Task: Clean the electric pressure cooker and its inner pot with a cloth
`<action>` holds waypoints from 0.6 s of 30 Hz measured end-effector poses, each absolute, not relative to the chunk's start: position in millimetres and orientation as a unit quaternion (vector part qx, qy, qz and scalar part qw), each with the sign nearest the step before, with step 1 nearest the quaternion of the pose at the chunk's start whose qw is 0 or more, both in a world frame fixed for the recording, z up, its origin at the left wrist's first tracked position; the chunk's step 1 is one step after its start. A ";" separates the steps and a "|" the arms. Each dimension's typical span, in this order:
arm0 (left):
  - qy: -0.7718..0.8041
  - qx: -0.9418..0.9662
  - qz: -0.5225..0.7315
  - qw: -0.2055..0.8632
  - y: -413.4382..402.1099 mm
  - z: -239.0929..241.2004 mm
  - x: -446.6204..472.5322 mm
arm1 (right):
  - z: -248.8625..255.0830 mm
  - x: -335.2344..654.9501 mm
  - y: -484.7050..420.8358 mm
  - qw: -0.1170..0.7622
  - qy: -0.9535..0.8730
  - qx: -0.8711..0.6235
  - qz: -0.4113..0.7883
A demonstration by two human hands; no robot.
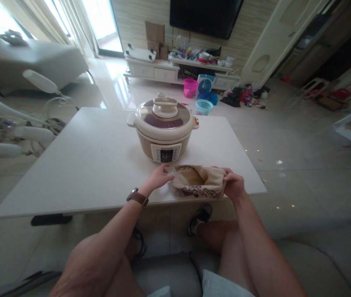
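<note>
A beige cloth bag (215, 175) with a dark brown pattern along its near side lies at the front edge of the white table, its mouth gaping upward. My right hand (235, 185) grips the right end of the bag, thumb and fingers closed on the fabric. At the bag's left end is my left hand (159, 177), its fingers apart and its fingertips close to the cloth; whether they touch it I cannot tell. Just beyond both hands stands a cream and tan electric cooker (144, 144) with its glass lid (146, 110) on and its display panel facing me.
The white table (79, 165) spans the space before me. A pink basket (190, 88), a light blue basket (204, 107) and dark bags (231, 98) sit on the floor beyond it. A low cabinet (166, 73) stands by the wall. White curved arms of some object are at left.
</note>
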State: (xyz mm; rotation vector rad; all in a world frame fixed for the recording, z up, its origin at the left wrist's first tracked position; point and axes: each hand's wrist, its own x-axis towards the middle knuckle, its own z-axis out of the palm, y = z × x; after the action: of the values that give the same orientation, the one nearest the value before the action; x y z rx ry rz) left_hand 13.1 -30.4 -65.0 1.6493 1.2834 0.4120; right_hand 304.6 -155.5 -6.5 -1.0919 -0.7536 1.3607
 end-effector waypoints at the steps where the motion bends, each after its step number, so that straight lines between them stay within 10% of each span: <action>1: 0.502 0.712 0.194 0.451 -32.9 -62.8 13.3 | 0.0 300.3 -154.5 0.562 -0.346 -0.458 0.596; 11: 0.357 0.792 0.214 0.447 -59.1 -39.4 28.4 | 83.1 291.7 -152.1 0.462 -0.562 -0.487 0.483; 18: 0.370 0.793 0.349 0.335 -61.1 82.2 -27.3 | 123.2 337.3 -181.3 0.279 -0.641 -0.664 0.265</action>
State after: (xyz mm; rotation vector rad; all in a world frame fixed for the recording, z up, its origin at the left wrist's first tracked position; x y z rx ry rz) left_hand -27.3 -61.1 82.2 2.0703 0.9643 0.9115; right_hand 337.3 -181.3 123.2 -1.7823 -1.7190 0.7120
